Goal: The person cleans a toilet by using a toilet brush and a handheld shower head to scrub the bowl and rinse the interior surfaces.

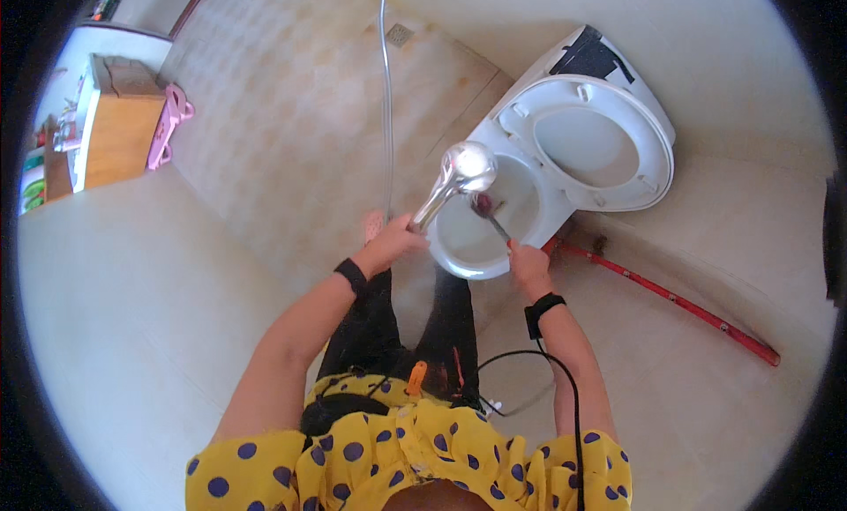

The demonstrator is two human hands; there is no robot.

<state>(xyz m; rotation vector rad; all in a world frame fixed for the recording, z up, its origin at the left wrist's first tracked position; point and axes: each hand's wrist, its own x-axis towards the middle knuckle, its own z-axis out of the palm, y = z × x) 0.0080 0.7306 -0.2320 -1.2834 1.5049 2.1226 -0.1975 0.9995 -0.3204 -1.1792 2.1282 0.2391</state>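
My left hand (395, 245) is wrapped round the handle of a shiny chrome shower head (468, 165), held over the left side of the toilet bowl (483, 271). In my right hand (529, 268), at the bowl's near right edge, is a toilet brush (501, 231) with a dark red head. The brush head is over or inside the bowl, just below the shower head, which partly covers it. I cannot tell whether it touches the bowl wall. Behind the bowl, the white toilet seat (655, 178) is raised.
A shower hose (386, 96) hangs at the upper middle. Along the right wall's foot runs a red pole (670, 297). A wooden cabinet (128, 139) and a pink plastic item (168, 127) stand at left. A black cable (569, 379) loops by my right arm. A floor drain (400, 35) lies farther off.
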